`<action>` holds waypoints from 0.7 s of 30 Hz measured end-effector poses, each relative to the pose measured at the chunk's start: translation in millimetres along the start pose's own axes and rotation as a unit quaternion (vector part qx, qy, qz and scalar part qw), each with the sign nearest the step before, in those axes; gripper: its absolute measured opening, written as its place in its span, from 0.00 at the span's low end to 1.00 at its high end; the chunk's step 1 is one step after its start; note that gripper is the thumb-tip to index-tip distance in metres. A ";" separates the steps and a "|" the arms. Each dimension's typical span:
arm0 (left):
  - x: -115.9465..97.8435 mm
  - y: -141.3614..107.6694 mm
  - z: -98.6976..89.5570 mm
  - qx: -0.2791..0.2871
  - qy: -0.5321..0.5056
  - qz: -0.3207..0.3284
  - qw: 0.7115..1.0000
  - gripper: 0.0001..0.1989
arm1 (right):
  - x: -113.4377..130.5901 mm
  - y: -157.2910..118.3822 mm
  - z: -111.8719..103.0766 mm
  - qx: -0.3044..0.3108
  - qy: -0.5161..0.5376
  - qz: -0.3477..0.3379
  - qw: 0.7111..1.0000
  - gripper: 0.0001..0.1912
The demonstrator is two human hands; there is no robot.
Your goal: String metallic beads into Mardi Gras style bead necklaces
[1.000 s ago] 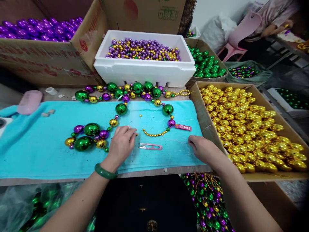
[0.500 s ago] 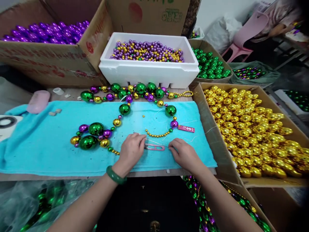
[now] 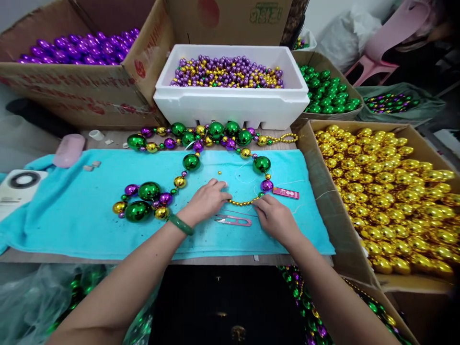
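My left hand (image 3: 210,199), a green bangle on its wrist, pinches the left end of a short row of small gold beads (image 3: 242,203). At the row's right end, my right hand (image 3: 269,211) has its fingers closed by the beads; what lies between the fingertips is too small to make out. The row joins a strand of green, purple and gold beads (image 3: 191,162) on the turquoise towel (image 3: 89,230). Pink thread snips (image 3: 235,220) lie just below my hands, with a thin thread or needle above them. A single gold bead (image 3: 219,172) sits above my left hand.
A white foam box (image 3: 230,108) of small beads stands at the back. Cardboard boxes hold purple beads (image 3: 82,48) at left and gold beads (image 3: 388,191) at right. A pink soap-like case (image 3: 70,150) and a red tag (image 3: 286,192) lie on the towel.
My left hand has moved up and right from beside the snips to the gold row's end. My right hand has moved up to the row's other end. The view has shifted slightly.
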State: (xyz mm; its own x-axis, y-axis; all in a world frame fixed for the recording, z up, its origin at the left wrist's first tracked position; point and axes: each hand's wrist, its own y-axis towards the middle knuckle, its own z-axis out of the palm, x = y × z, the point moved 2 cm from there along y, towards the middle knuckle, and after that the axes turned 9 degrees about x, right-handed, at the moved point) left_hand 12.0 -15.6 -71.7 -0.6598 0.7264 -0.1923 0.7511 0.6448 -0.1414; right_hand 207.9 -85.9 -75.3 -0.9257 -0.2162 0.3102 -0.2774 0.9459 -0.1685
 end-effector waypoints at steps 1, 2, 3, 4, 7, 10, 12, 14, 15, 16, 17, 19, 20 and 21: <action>0.9 -0.4 -0.2 0.000 -0.004 0.000 1.000 0.13 | -0.3 1.1 0.1 0.007 -0.005 -0.003 1.000 0.14; 2.3 -1.4 -0.5 0.000 -0.007 -0.004 1.000 0.13 | -1.0 1.8 0.7 0.013 -0.009 -0.007 1.000 0.14; 4.0 -2.7 -0.8 -0.001 -0.008 -0.009 1.000 0.14 | -2.1 2.3 1.7 0.017 -0.012 -0.011 1.000 0.15; 5.8 -4.4 -1.2 -0.003 -0.008 -0.015 1.000 0.14 | -3.3 2.5 2.9 0.020 -0.013 -0.015 1.000 0.15; 10.0 -9.3 -2.0 -0.006 -0.009 -0.025 1.000 0.14 | -6.1 2.5 6.4 0.023 -0.016 -0.023 0.999 0.16; 9.3 -10.9 -1.5 -0.010 -0.012 -0.014 1.000 0.11 | -5.6 3.3 8.1 0.031 -0.032 -0.023 0.999 0.16; 6.9 -9.9 -0.9 -0.012 -0.009 -0.009 1.000 0.11 | -3.6 5.0 8.6 0.042 -0.053 -0.022 0.997 0.15; 4.5 -8.2 -0.9 -0.013 -0.007 -0.009 1.000 0.11 | -1.8 7.0 8.7 0.049 -0.069 -0.019 0.996 0.14; 3.7 -7.6 -1.6 -0.015 -0.011 -0.010 1.000 0.11 | -1.6 7.9 8.4 0.049 -0.066 -0.018 0.996 0.14; 3.2 -7.3 -2.8 -0.017 -0.020 -0.013 1.000 0.10 | -2.2 8.2 7.6 0.046 -0.050 -0.019 0.998 0.13; 3.2 -7.3 -4.6 -0.021 -0.035 -0.017 0.999 0.10 | -3.7 7.9 5.8 0.036 -0.017 -0.021 0.999 0.12; 4.1 -8.4 -9.4 -0.033 -0.087 -0.030 0.995 0.08 | -9.7 4.1 -1.7 0.002 0.095 -0.033 0.995 0.09; 4.7 -9.2 -12.0 -0.040 -0.127 -0.038 0.990 0.07 | -14.1 0.4 -7.6 -0.019 0.166 -0.039 0.985 0.08; 5.3 -10.0 -14.4 -0.046 -0.179 -0.045 0.982 0.06 | -19.0 -4.5 -14.7 -0.031 0.240 -0.043 0.969 0.06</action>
State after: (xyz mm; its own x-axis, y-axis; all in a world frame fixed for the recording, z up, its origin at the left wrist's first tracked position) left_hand 0.7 -14.8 -57.3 -0.6614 0.5457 -0.5145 0.6738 0.7336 -0.0881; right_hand 230.6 -82.5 -66.7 -0.6692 -0.1708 0.7232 -0.3174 0.9457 -0.0703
